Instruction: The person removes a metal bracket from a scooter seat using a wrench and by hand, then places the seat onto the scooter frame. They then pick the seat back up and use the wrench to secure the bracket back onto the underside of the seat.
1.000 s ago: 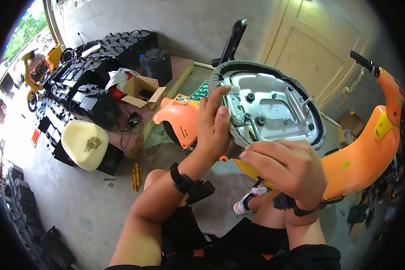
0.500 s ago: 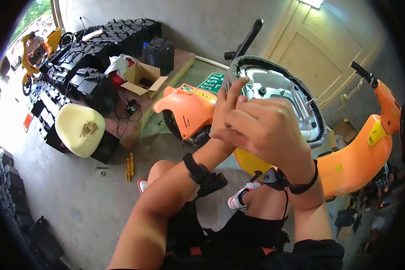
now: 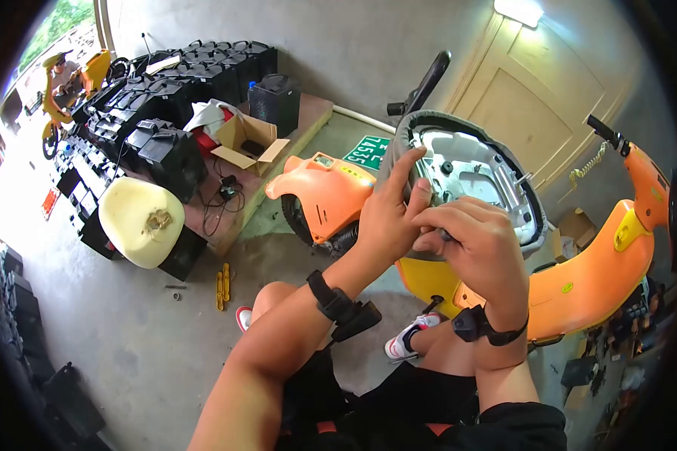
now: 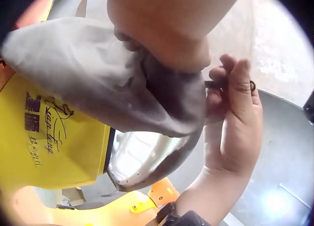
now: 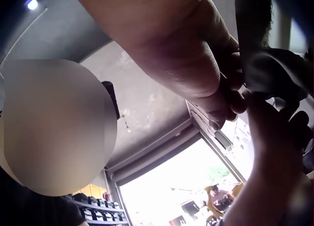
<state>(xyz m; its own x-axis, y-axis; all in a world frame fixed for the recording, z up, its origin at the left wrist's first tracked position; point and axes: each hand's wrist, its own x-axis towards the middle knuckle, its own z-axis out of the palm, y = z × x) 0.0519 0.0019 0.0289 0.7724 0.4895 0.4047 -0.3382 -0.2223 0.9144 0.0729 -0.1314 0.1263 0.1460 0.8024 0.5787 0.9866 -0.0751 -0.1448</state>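
A scooter seat [image 3: 496, 199] is tipped up, its pale underside plate showing inside a grey fabric cover [image 4: 73, 64]. My left hand [image 3: 393, 218] grips the seat's near left edge, its index finger stretched along the rim. Close beside the left thumb, my right hand [image 3: 483, 242] has its fingers curled round a slim dark wrench. In the left wrist view, the ring end of the wrench [image 4: 253, 86] sticks out past the right fingers; most of the tool is hidden. The yellow body panel [image 4: 59, 137] with black lettering lies below the seat.
The orange scooter [image 3: 587, 289] stretches to the right, handlebar upright. Black batteries [image 3: 165, 154], an open cardboard box [image 3: 252, 143] and a pale foam pad [image 3: 139, 222] are at left. Two yellow bars [image 3: 223, 286] lie on the floor. A person [image 3: 64, 75] is far back.
The right hand has left the underside plate, where the wrench reached a bolt, and moved left beside the left hand. The left hand stays at the seat edge. The head view has shifted slightly.
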